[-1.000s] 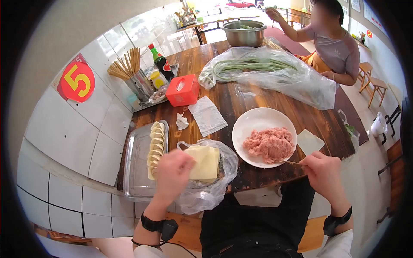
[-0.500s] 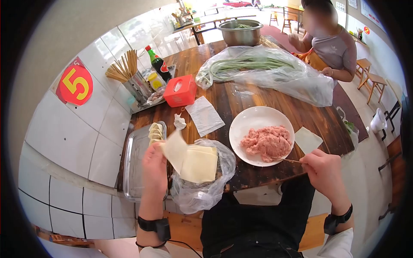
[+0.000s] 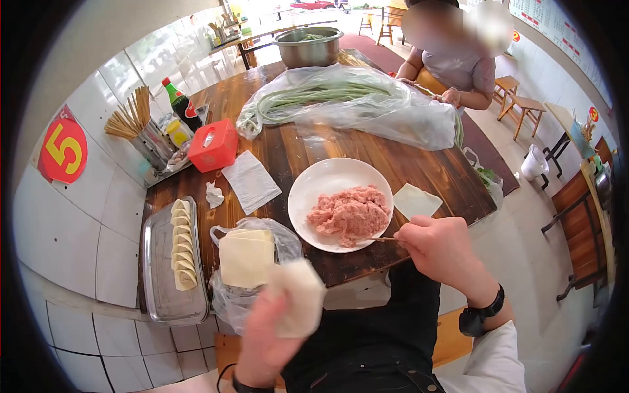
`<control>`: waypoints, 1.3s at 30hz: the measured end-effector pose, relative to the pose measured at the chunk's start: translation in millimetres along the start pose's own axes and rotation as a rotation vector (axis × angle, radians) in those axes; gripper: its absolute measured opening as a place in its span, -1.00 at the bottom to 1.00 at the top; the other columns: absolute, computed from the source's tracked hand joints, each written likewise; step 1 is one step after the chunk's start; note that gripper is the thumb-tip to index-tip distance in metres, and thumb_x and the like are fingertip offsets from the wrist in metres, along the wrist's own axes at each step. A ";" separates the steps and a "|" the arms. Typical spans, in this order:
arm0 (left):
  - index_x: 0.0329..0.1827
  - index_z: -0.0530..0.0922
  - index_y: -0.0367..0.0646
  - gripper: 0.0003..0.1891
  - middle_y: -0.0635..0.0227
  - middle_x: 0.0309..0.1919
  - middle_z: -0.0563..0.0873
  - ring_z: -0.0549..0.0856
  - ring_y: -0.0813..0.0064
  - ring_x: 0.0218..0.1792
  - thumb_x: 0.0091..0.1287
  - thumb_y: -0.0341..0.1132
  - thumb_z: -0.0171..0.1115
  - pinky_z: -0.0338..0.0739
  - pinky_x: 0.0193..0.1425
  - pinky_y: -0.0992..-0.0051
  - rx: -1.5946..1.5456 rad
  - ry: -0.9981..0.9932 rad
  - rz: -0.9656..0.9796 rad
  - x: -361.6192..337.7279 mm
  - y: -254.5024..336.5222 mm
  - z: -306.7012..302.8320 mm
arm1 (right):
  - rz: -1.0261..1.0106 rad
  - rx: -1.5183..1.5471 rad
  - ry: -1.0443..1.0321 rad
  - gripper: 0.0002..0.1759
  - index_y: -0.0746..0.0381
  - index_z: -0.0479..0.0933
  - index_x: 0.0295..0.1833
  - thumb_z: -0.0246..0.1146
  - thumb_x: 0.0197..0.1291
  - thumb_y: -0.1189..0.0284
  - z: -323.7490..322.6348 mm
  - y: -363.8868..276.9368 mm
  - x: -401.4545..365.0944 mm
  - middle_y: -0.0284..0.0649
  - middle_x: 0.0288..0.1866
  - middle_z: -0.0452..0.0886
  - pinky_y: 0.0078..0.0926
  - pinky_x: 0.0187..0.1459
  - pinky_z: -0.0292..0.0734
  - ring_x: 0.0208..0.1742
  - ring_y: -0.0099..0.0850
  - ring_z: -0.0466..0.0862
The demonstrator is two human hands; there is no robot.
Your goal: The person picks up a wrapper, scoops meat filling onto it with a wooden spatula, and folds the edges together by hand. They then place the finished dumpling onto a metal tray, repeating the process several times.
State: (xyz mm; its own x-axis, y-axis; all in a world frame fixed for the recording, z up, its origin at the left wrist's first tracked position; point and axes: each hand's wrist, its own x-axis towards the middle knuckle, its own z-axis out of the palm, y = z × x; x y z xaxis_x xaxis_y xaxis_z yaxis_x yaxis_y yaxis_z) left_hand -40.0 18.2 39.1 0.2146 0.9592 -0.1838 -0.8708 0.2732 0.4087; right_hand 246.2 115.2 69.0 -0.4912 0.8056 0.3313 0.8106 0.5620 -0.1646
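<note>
My left hand [image 3: 262,331], slightly blurred, holds a single pale wonton wrapper [image 3: 301,298] in front of the table edge. A stack of square wrappers [image 3: 246,259] rests on a clear plastic bag [image 3: 288,242] just beyond it. My right hand [image 3: 438,247] pinches a thin wooden stick [image 3: 385,239], whose far end touches the minced meat [image 3: 350,213]. That pink mince sits on a round white plate [image 3: 304,177]. One loose wrapper [image 3: 417,201] lies right of the plate. At left, a metal tray [image 3: 160,288] holds a row of folded wontons [image 3: 183,245].
A red tissue box [image 3: 214,145], a white napkin [image 3: 251,182], a chopstick holder [image 3: 154,144] and a dark bottle [image 3: 182,105] stand at back left. Bagged long green vegetables [image 3: 341,98] and a metal pot [image 3: 308,49] lie farther back. Another person [image 3: 452,72] is across the table.
My left hand has lifted the wrapper off the stack and brought it toward me, to the right. My right hand keeps the stick at the mince. The view has turned right.
</note>
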 end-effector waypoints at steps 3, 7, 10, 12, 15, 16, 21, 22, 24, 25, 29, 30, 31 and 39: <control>0.45 0.37 -0.17 -0.58 0.22 0.36 0.57 0.54 0.15 0.39 0.62 -0.21 0.01 0.36 0.54 0.02 -0.042 0.152 -0.282 8.3 -42.4 -5.3 | -0.018 -0.032 0.057 -0.95 0.10 0.63 -0.32 0.37 0.10 0.47 4.8 3.1 6.3 -0.32 -0.44 0.59 -0.30 -0.48 0.52 -0.48 -0.22 0.66; 0.51 0.28 -0.16 -0.54 0.17 0.46 0.46 0.42 0.10 0.49 0.65 -0.18 -0.08 0.22 0.62 -0.02 -0.097 0.308 -0.316 23.5 -56.2 -9.6 | -0.070 -0.033 0.046 -0.94 0.11 0.63 -0.33 0.38 0.08 0.48 16.5 10.4 10.4 -0.35 -0.41 0.63 -0.33 -0.49 0.52 -0.49 -0.22 0.66; 0.54 0.21 -0.24 -0.51 0.07 0.51 0.36 0.34 0.07 0.54 0.68 -0.17 -0.19 0.17 0.65 -0.02 -0.120 0.257 -0.265 32.4 -53.5 -18.8 | -0.081 0.025 0.038 -0.93 0.11 0.57 -0.35 0.34 0.05 0.49 11.2 15.2 10.9 -0.35 -0.41 0.62 -0.31 -0.50 0.51 -0.49 -0.22 0.66; 0.53 0.22 -0.27 -0.52 0.07 0.51 0.37 0.35 0.06 0.53 0.68 -0.19 -0.19 0.18 0.65 -0.01 -0.108 0.270 -0.228 39.3 -53.9 -18.8 | -0.073 0.042 0.057 -0.92 0.11 0.52 -0.37 0.30 0.03 0.50 9.8 15.5 13.8 -0.35 -0.43 0.59 -0.28 -0.51 0.51 -0.49 -0.22 0.67; 0.51 0.23 -0.31 -0.52 0.07 0.48 0.40 0.38 0.08 0.51 0.67 -0.21 -0.19 0.20 0.64 0.02 -0.127 0.299 -0.159 52.2 -58.1 -14.9 | -0.074 -0.027 0.123 -0.93 0.11 0.54 -0.36 0.30 0.04 0.49 12.7 10.9 19.8 -0.35 -0.43 0.59 -0.27 -0.50 0.52 -0.48 -0.20 0.67; 0.50 0.24 -0.32 -0.53 0.07 0.47 0.42 0.40 0.10 0.49 0.67 -0.21 -0.19 0.21 0.64 0.04 -0.154 0.314 -0.126 56.2 -59.5 -12.8 | -0.080 -0.058 0.090 -0.92 0.12 0.56 -0.38 0.35 0.06 0.47 12.8 9.6 20.8 -0.34 -0.44 0.61 -0.30 -0.50 0.51 -0.49 -0.20 0.65; 0.48 0.27 -0.33 -0.54 0.07 0.43 0.45 0.44 0.17 0.47 0.68 -0.21 -0.22 0.23 0.63 0.09 -0.206 0.316 -0.101 68.1 -61.9 -8.3 | -0.090 -0.007 0.018 -0.89 0.15 0.58 -0.39 0.40 0.09 0.45 5.4 8.7 21.1 -0.31 -0.44 0.62 -0.34 -0.50 0.49 -0.51 -0.20 0.63; 0.47 0.28 -0.34 -0.54 0.07 0.43 0.46 0.44 0.18 0.47 0.68 -0.21 -0.22 0.24 0.63 0.10 -0.222 0.301 -0.099 68.6 -62.0 -8.9 | -0.065 0.019 0.033 -0.90 0.15 0.58 -0.39 0.39 0.09 0.45 4.5 7.4 20.7 -0.30 -0.43 0.63 -0.35 -0.49 0.50 -0.50 -0.20 0.64; 0.46 0.28 -0.35 -0.54 0.07 0.43 0.46 0.44 0.18 0.46 0.68 -0.21 -0.23 0.24 0.63 0.11 -0.221 0.298 -0.098 69.8 -61.5 -8.0 | -0.043 0.044 0.042 -0.91 0.16 0.59 -0.38 0.39 0.10 0.46 5.3 6.4 19.1 -0.29 -0.43 0.63 -0.36 -0.48 0.51 -0.48 -0.21 0.65; 0.45 0.28 -0.36 -0.54 0.07 0.43 0.46 0.45 0.17 0.46 0.68 -0.21 -0.24 0.24 0.63 0.11 -0.213 0.290 -0.098 70.0 -61.1 -7.2 | -0.036 0.058 0.010 -0.92 0.16 0.60 -0.38 0.38 0.11 0.47 6.5 6.2 18.1 -0.29 -0.43 0.64 -0.36 -0.47 0.52 -0.47 -0.20 0.66; 0.46 0.27 -0.37 -0.54 0.06 0.41 0.47 0.45 0.16 0.45 0.68 -0.21 -0.24 0.24 0.63 0.12 -0.241 0.291 -0.098 69.6 -59.1 -3.2 | -0.007 0.181 -0.038 -0.96 0.11 0.62 -0.33 0.35 0.14 0.46 1.7 6.3 12.2 -0.30 -0.42 0.62 -0.30 -0.46 0.53 -0.46 -0.18 0.66; 0.46 0.26 -0.37 -0.54 0.05 0.41 0.46 0.45 0.16 0.46 0.68 -0.21 -0.25 0.24 0.63 0.12 -0.251 0.286 -0.098 69.6 -59.0 -2.4 | -0.011 0.181 -0.040 -0.96 0.11 0.62 -0.33 0.35 0.14 0.46 -0.1 3.6 9.4 -0.30 -0.42 0.62 -0.30 -0.46 0.53 -0.46 -0.18 0.66; 0.47 0.25 -0.37 -0.53 0.04 0.42 0.46 0.44 0.15 0.46 0.68 -0.21 -0.26 0.24 0.63 0.12 -0.262 0.280 -0.099 69.7 -58.8 -1.7 | 0.021 0.237 -0.033 -0.96 0.11 0.63 -0.33 0.36 0.14 0.47 -1.8 0.4 5.2 -0.29 -0.42 0.62 -0.32 -0.47 0.53 -0.47 -0.18 0.65; 0.50 0.20 -0.36 -0.52 0.05 0.43 0.42 0.43 0.15 0.47 0.69 -0.21 -0.28 0.25 0.63 0.12 -0.229 0.267 -0.127 68.2 -57.5 -6.3 | -0.055 0.085 0.142 -0.79 0.09 0.70 -0.19 0.36 0.04 0.57 24.2 -25.7 -41.1 -0.40 -0.41 0.65 -0.40 -0.51 0.47 -0.52 -0.36 0.64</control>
State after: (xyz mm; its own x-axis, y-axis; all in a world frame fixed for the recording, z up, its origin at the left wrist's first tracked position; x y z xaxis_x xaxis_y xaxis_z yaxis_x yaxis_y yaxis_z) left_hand 22.0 67.4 -2.6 0.2310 0.8575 -0.4597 -0.9275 0.3368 0.1623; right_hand 237.9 72.1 37.1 -0.4795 0.7416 0.4692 0.7507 0.6235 -0.2183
